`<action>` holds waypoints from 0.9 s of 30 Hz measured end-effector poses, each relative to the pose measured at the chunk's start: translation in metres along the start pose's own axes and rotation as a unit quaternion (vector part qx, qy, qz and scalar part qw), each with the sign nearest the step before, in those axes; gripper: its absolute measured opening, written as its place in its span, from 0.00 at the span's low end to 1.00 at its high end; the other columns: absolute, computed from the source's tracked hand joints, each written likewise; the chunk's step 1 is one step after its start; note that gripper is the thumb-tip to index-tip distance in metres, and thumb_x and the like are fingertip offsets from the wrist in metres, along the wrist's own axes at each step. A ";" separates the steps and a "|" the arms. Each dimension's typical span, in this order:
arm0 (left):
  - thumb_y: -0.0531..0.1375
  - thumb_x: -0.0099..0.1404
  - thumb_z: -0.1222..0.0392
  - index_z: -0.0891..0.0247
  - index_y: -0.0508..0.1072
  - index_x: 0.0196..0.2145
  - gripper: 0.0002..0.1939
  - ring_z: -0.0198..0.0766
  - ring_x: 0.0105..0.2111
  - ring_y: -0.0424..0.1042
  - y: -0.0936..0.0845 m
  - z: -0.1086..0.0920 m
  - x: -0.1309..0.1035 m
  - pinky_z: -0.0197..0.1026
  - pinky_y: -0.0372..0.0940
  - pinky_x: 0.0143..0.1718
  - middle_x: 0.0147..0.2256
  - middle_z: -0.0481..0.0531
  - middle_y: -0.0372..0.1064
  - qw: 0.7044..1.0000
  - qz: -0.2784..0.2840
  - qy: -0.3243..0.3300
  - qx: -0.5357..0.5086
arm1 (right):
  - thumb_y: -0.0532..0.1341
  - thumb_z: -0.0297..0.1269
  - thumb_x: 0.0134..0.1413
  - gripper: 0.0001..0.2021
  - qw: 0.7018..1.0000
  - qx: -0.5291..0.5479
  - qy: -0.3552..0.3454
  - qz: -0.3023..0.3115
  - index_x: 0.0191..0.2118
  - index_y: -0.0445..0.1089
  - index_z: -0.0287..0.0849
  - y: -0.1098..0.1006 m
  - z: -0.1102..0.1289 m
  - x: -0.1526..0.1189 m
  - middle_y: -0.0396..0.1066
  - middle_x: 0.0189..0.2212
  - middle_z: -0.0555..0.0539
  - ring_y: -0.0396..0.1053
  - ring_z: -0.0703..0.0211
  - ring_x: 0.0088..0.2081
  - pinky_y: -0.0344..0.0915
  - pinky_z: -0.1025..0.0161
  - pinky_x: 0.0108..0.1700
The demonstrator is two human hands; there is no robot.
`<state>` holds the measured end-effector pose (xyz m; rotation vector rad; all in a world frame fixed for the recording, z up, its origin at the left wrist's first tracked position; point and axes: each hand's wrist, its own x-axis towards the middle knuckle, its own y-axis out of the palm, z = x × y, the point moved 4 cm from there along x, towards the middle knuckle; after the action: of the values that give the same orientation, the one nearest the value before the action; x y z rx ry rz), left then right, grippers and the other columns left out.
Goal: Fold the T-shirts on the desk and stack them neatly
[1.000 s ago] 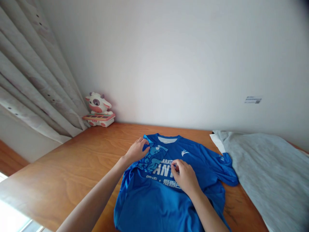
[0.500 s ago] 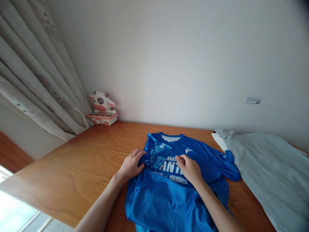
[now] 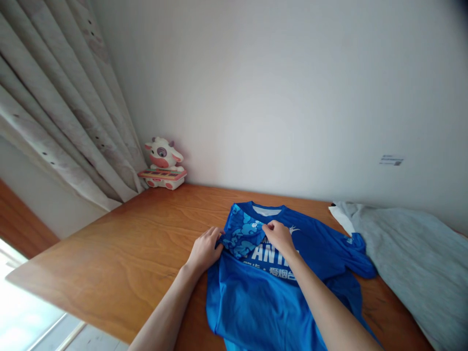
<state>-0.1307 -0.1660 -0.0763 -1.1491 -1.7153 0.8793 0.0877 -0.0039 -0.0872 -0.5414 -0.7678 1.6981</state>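
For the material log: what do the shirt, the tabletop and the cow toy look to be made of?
Blue T-shirt: likely smooth polyester, given its soft sheen and fine creases.
Tabletop: varnished wood or veneer, by its grain and gloss.
Cow toy: probably hard plastic, from its crisp molded shapes.

In front of me is a plain pale wall [image 3: 270, 97], with a small printed label [image 3: 391, 160] stuck on it toward my right. A light curtain [image 3: 66, 97] with small dark dots hangs in folds on my left. The wooden tabletop [image 3: 146, 234] meets the wall, its grain showing. Bright light falls at my lower left, beside a pale floor [image 3: 93, 340], and the wall dims toward its upper corners.
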 end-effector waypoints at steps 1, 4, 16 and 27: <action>0.57 0.62 0.69 0.57 0.70 0.48 0.17 0.41 0.42 0.74 0.000 0.000 0.000 0.40 0.67 0.45 0.41 0.51 0.73 1.000 0.002 0.005 0.004 | 0.56 0.44 0.62 0.12 1.000 0.027 0.007 -0.002 0.30 0.69 0.46 -0.001 -0.004 -0.002 0.79 0.29 0.45 0.78 0.51 0.35 0.66 0.62 0.35; 0.58 0.58 0.70 0.56 0.70 0.48 0.20 0.42 0.41 0.74 0.000 0.001 -0.001 0.39 0.66 0.43 0.41 0.50 0.73 0.999 0.023 0.034 0.015 | 0.52 0.46 0.63 0.13 0.994 0.102 0.030 -0.008 0.35 0.69 0.46 0.000 -0.017 -0.006 0.78 0.24 0.46 0.78 0.53 0.30 0.68 0.62 0.31; 0.55 0.53 0.72 0.56 0.73 0.44 0.22 0.44 0.40 0.71 -0.006 -0.005 -0.007 0.43 0.66 0.44 0.37 0.51 0.72 0.991 0.028 0.128 0.017 | 0.56 0.54 0.61 0.19 0.988 0.106 -0.109 0.027 0.51 0.70 0.50 0.008 -0.016 -0.031 0.70 0.20 0.54 0.72 0.53 0.25 0.57 0.62 0.26; 0.48 0.75 0.56 0.60 0.72 0.57 0.20 0.44 0.61 0.67 0.023 -0.048 0.073 0.46 0.60 0.64 0.59 0.57 0.71 0.990 0.068 0.122 0.023 | 0.53 0.41 0.66 0.13 0.992 -0.004 -0.124 0.015 0.49 0.73 0.51 0.009 -0.006 -0.043 0.77 0.30 0.50 0.75 0.55 0.33 0.57 0.64 0.31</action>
<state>-0.0935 -0.0857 -0.0585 -1.2965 -1.4256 0.8189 0.0967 -0.0457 -0.0996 -0.3518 -0.9466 1.8115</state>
